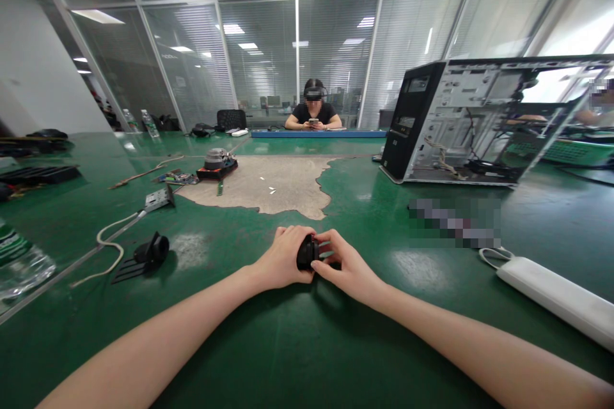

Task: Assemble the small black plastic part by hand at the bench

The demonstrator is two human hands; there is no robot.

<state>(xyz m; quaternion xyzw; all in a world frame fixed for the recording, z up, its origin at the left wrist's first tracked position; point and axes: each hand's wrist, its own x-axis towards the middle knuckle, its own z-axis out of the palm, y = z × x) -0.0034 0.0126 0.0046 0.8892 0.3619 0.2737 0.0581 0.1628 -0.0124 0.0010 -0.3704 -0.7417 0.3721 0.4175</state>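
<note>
At the middle of the green table (268, 345), my left hand (283, 259) is closed around a small black plastic part (305, 254). Its thumb side faces me, and the palm covers much of the part, so its exact kind cannot be made out. My right hand (343, 262) meets it from the right, with thumb and fingertips pinching the part's right edge. Both forearms reach in from the lower corners. To the left lies a black plastic piece (151, 250) with a round end and a slotted flat base, apart from my hands.
An opened computer case (460, 121) stands at the right, near a white power strip (556, 294). At left are a water bottle (23, 262), a metal bracket (158, 198) and a cable (108, 230). Farther back sit a CPU cooler (217, 163) and a person (314, 112) holding a phone.
</note>
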